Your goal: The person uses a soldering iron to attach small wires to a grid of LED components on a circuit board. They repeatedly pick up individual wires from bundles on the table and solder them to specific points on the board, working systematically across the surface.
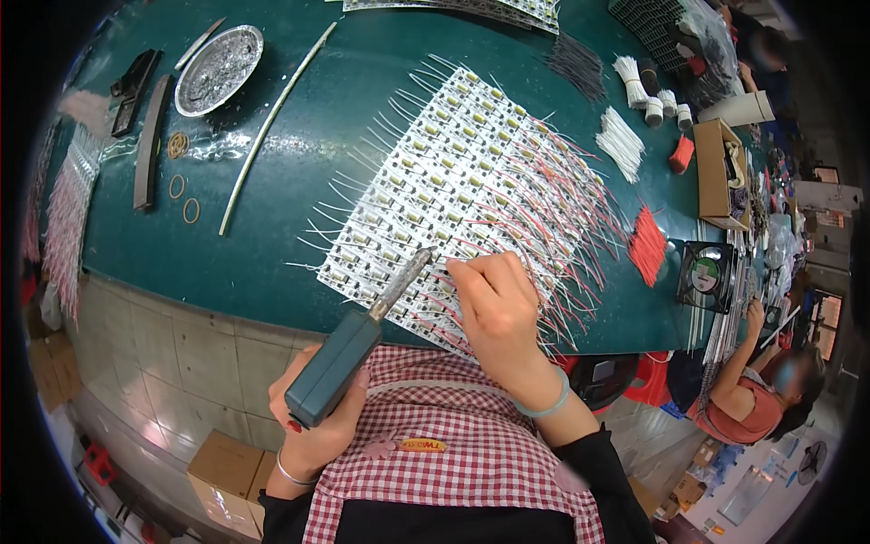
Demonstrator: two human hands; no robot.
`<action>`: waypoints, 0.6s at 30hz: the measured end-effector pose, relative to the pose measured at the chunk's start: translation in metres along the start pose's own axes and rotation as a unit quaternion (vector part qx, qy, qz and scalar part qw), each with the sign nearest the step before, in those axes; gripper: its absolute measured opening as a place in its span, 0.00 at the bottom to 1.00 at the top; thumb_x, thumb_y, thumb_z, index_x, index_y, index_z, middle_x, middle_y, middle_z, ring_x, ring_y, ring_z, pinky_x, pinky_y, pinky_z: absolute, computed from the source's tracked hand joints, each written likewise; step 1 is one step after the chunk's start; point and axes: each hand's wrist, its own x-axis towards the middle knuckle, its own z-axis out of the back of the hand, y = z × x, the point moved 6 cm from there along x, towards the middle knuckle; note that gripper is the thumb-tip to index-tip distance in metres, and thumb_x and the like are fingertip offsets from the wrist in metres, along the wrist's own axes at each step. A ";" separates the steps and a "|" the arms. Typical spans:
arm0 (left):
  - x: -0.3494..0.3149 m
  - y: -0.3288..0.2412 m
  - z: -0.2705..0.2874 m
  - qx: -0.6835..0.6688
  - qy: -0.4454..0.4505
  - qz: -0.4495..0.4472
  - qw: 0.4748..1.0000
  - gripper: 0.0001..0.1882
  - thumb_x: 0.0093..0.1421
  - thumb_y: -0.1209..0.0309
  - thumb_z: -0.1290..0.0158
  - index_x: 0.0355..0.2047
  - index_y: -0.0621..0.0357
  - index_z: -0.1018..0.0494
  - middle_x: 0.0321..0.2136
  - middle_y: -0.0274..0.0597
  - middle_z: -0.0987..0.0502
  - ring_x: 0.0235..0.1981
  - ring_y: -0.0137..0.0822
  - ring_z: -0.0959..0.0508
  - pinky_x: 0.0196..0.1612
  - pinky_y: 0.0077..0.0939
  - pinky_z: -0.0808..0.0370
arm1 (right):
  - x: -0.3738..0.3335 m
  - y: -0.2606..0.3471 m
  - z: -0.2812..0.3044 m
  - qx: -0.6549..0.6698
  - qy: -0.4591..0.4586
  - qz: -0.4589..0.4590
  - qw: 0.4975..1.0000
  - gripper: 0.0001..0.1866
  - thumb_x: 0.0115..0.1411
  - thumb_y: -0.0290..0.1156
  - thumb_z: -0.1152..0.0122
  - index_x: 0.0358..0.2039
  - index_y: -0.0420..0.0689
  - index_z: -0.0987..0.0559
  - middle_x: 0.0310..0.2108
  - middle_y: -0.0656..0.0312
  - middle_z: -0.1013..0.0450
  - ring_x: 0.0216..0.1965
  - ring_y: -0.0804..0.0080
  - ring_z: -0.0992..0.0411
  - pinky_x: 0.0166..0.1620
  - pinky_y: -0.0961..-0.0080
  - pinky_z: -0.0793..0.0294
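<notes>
Aiming a soldering iron (340, 363) toward one o'clock, the left hand (331, 431) holds it over circuit boards (453, 154) at the apron's (453, 462) twelve o'clock; the right hand (498, 304) pinches narrowly, on what I cannot tell.

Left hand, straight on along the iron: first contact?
In the left hand, the soldering iron leads; its tip likely meets the white circuit boards first, or touches them already; depth unclear.

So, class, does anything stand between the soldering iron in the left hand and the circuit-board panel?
Nothing visible does. The soldering iron in the left hand has its tip over the circuit-board panel; the right hand is beside the tip, not in between.
</notes>
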 end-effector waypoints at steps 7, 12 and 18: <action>0.000 0.002 0.000 0.009 -0.001 -0.013 1.000 0.13 0.51 0.82 0.35 0.38 0.73 0.21 0.35 0.51 0.18 0.31 0.36 0.17 0.34 0.26 0.21 | -0.001 -0.001 -0.003 -0.002 0.001 0.002 1.000 0.13 0.52 0.18 0.36 0.40 0.37 0.20 0.34 0.57 0.28 0.35 0.59 0.29 0.37 0.65 0.27; 0.003 -0.002 -0.001 0.026 0.012 -0.006 1.000 0.12 0.51 0.83 0.35 0.36 0.71 0.22 0.34 0.49 0.18 0.31 0.35 0.17 0.35 0.25 0.21 | -0.002 -0.001 -0.002 -0.012 -0.004 -0.002 1.000 0.14 0.51 0.17 0.37 0.40 0.37 0.20 0.34 0.57 0.28 0.35 0.59 0.29 0.37 0.66 0.26; 0.002 0.000 -0.003 0.026 0.012 -0.022 0.999 0.11 0.50 0.83 0.36 0.35 0.70 0.22 0.33 0.47 0.19 0.30 0.35 0.17 0.35 0.25 0.22 | -0.003 -0.001 -0.002 -0.020 -0.001 -0.010 1.000 0.14 0.50 0.16 0.38 0.40 0.36 0.20 0.33 0.57 0.28 0.35 0.60 0.29 0.37 0.67 0.26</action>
